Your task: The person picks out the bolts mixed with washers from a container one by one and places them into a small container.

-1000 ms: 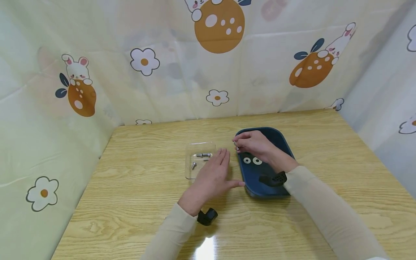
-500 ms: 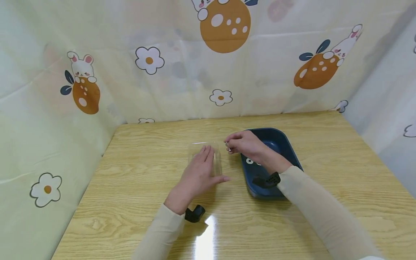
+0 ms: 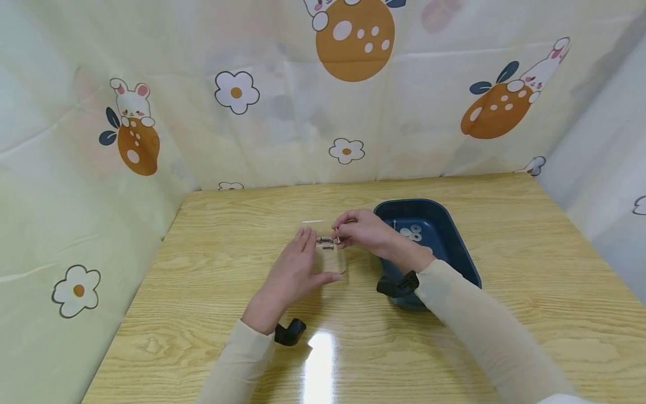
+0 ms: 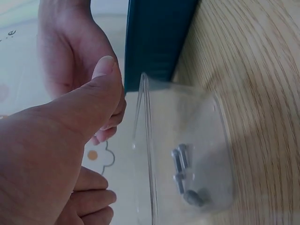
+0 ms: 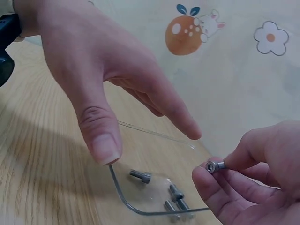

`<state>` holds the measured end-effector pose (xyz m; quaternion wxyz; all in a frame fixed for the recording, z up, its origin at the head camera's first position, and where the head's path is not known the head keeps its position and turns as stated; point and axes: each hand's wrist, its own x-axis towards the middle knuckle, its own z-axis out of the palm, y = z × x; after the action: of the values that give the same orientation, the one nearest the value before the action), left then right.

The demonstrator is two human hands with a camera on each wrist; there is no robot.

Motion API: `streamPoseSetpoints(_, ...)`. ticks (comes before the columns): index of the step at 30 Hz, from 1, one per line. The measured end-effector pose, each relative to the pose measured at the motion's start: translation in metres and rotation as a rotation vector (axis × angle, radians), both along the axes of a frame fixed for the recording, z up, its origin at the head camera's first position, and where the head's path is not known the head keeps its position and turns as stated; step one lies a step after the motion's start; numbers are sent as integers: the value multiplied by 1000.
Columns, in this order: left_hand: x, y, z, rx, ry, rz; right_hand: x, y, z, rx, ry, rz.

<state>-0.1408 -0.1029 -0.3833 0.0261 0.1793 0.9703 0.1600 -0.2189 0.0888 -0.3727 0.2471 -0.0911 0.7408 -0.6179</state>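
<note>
My right hand pinches a small socket-head bolt between thumb and fingers, over the right rim of a clear plastic box. In the right wrist view the bolt's hex-recessed head faces the camera. Several more metal bolts lie on the box floor. My left hand reaches over the box's left side with fingers extended and thumb spread. Its thumb tip is right at the box's near rim in the right wrist view. Part of the box is hidden under this hand in the head view.
Just right of the box stands a dark blue tray with several pale washers and a thin metal bolt in it; my right forearm crosses it. Wood-grain table lies all around. A patterned curtain closes off the back and sides.
My right hand has moved left with the bolt, from over the blue tray to the clear box's edge. My left hand has shifted left across the box, uncovering the bolts inside.
</note>
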Motion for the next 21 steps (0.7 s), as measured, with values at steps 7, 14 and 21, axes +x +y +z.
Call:
streamPoseSetpoints(7,1,-11,-3,-11,13,15,0,-14,-3,29,-4,16)
streamPoseSetpoints(14,0,-17,-11,-12,44,10,0,-24,-9,46,10,58)
streamPoseSetpoints(21,0,-20,-14,-17,33,38,-1,-31,-13,26,-1,95)
